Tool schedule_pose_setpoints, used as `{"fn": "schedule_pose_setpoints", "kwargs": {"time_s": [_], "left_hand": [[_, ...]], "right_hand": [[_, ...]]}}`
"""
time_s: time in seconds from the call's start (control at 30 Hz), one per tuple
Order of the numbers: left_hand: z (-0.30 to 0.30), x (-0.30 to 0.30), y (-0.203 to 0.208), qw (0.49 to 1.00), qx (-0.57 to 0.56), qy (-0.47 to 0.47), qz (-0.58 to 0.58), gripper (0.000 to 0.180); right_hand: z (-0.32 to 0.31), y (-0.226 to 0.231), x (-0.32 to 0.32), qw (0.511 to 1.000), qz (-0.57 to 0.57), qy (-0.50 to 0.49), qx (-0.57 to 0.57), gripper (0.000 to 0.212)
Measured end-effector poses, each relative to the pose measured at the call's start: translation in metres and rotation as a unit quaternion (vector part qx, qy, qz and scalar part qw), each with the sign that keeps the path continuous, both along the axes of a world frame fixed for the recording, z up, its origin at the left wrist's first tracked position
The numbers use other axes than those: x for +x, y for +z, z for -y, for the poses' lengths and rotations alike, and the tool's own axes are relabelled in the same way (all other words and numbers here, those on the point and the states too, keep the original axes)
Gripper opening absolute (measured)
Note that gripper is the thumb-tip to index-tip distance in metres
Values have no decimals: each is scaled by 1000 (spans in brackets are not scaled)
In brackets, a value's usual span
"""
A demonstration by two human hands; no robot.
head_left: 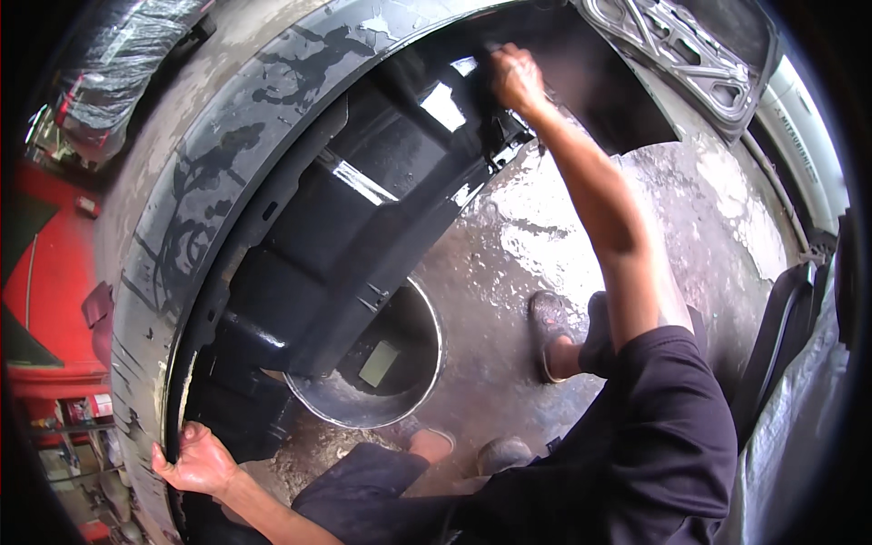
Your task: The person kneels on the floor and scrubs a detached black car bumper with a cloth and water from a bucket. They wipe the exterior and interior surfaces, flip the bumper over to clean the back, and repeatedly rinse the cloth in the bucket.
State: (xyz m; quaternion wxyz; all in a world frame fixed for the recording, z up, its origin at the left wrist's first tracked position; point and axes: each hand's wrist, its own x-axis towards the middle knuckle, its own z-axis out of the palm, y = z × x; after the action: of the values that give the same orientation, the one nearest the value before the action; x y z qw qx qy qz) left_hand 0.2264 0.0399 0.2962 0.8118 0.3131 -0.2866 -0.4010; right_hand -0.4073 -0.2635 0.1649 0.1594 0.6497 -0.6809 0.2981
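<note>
Left hand: the left hand (202, 461) sits at the lower left of the frame, fingers curled tight over the lower end of the wheel arch edge (173, 400), thumb lying along the metal.
Right hand: the right hand (516, 80) is at the top centre of the frame at the end of an outstretched arm, fingers closed and pressed onto the upper end of the black liner; whether it grips a small tool or only the plastic cannot be told.
Liner: the black plastic wheel arch liner (363, 227) curves from the top centre down to the lower left, tucked inside the arch, glossy with light glare on its ribs.
Body panel: the grey car body panel (195, 182) wraps around the liner on the left, its surface sanded and patchy with dark peeled areas.
Basin: a round metal basin (363, 413) lies on the floor just below the liner's lower end, centre-bottom, with a small pale rectangle inside.
Floor: the wet, stained concrete floor (563, 227) fills the centre right.
Feet: a sandalled foot (548, 331) is planted right of the basin; two more shoe tips show near the bottom centre.
Clothing: dark sleeve and dark trousers (654, 436) fill the lower right.
Background: red shelving (54, 272) at the far left; a bare car door frame (690, 54) at the upper right.
</note>
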Motion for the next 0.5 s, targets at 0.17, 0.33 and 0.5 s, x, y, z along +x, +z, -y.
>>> {"fn": "schedule_pose_setpoints", "kwargs": {"time_s": [0.17, 0.33, 0.5], "left_hand": [[1, 3, -3, 1000, -24, -8, 18, 34], [0, -9, 5, 1000, -5, -18, -11, 34], [3, 4, 0, 999, -30, -24, 13, 32]], "right_hand": [[-24, -9, 12, 983, -68, 172, -21, 28], [-26, -11, -42, 999, -34, 6, -4, 47], [-23, -35, -44, 997, -2, -72, -30, 48]]}}
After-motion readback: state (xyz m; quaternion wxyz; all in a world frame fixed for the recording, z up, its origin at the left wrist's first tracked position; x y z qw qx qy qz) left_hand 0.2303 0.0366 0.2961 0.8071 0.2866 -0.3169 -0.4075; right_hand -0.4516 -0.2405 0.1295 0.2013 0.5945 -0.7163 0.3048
